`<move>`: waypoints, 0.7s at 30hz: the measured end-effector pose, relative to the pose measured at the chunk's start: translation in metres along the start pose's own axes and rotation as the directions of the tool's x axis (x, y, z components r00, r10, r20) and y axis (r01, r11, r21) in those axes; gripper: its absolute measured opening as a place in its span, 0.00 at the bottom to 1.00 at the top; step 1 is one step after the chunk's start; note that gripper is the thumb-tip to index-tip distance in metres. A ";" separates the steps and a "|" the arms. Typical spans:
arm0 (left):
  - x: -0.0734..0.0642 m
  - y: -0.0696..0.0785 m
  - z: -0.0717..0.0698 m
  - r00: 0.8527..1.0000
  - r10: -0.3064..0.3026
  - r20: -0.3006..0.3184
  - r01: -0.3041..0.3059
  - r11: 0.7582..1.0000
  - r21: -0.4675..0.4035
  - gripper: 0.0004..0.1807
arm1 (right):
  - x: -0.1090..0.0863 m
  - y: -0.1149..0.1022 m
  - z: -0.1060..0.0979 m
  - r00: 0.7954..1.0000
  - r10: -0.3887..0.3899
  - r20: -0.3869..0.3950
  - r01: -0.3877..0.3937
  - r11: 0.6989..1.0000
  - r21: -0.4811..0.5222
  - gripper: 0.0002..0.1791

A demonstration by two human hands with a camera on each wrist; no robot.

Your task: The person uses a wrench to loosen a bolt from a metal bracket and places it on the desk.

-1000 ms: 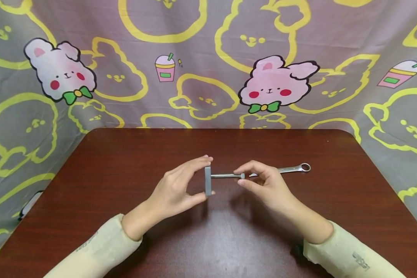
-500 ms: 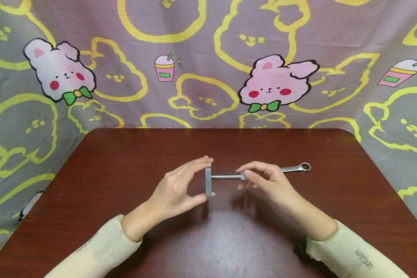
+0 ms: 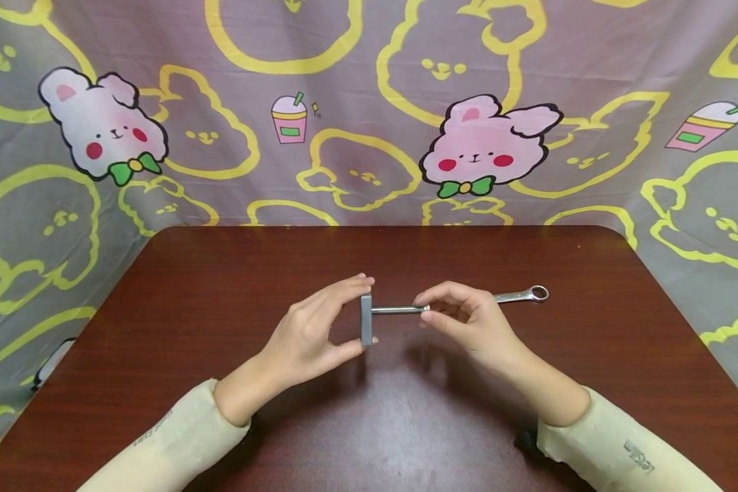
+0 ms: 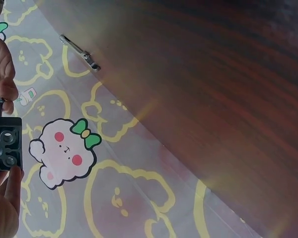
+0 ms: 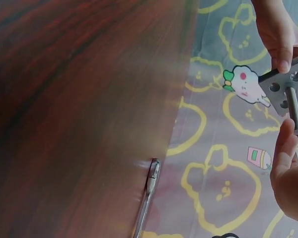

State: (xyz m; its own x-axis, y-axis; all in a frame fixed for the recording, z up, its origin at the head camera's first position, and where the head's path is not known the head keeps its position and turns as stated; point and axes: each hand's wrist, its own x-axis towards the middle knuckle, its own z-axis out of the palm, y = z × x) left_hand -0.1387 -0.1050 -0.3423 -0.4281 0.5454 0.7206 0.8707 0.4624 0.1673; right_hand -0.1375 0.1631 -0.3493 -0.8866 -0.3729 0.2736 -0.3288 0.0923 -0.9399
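Thumb and fingers of my left hand (image 3: 301,335) grip a grey square plate (image 3: 366,320) by two opposite edges, edge-on to the head camera. Several round holes show in the plate (image 5: 274,87) in the right wrist view, and its other face (image 4: 7,134) has recessed pockets in the left wrist view. A long steel bolt (image 3: 396,310) stands out from the plate's middle, pointing right. My right hand (image 3: 473,318) pinches the bolt's head end between thumb and fingers, mostly covering the head. Both hands hold the parts above the table.
Behind my right hand, a combination wrench (image 3: 523,296) lies on the dark red-brown table (image 3: 283,253), its ring end to the right and its other end hidden. A patterned cloth (image 3: 357,102) hangs round the table's back and sides.
My right thumb and fingers shifted round the bolt head half a second ago, with the thumb higher, and now have returned to a lower pinch. The left hand and plate stay nearly still.
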 end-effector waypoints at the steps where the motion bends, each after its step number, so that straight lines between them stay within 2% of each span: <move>1: 0.000 0.000 0.000 1.000 -0.001 -0.001 0.001 1.000 0.000 0.39 | 0.000 -0.001 0.000 1.000 0.001 0.004 -0.001 1.000 0.004 0.10; 8: 0.000 0.001 0.000 1.000 0.000 -0.003 -0.001 1.000 -0.006 0.39 | 0.000 0.000 -0.003 0.995 0.076 0.065 -0.081 0.993 0.081 0.11; 11: 0.000 0.001 0.000 1.000 0.004 -0.001 -0.004 1.000 -0.009 0.39 | 0.000 0.001 -0.004 0.993 0.077 0.087 -0.087 0.990 0.114 0.09; 17: 0.001 0.002 0.000 1.000 0.002 -0.013 -0.002 1.000 -0.021 0.39 | 0.003 0.000 -0.004 0.996 0.059 0.069 -0.066 0.992 0.106 0.12; 21: 0.001 0.003 0.001 1.000 0.010 -0.018 -0.011 1.000 -0.025 0.39 | 0.002 0.000 -0.005 0.995 0.079 0.060 -0.085 0.990 0.113 0.11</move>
State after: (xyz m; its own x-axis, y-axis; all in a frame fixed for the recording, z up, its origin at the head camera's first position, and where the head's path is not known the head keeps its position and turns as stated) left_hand -0.1368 -0.1032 -0.3419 -0.4150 0.5377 0.7340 0.8809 0.4393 0.1762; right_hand -0.1411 0.1665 -0.3474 -0.8887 -0.4190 0.1860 -0.2135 0.0192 -0.9768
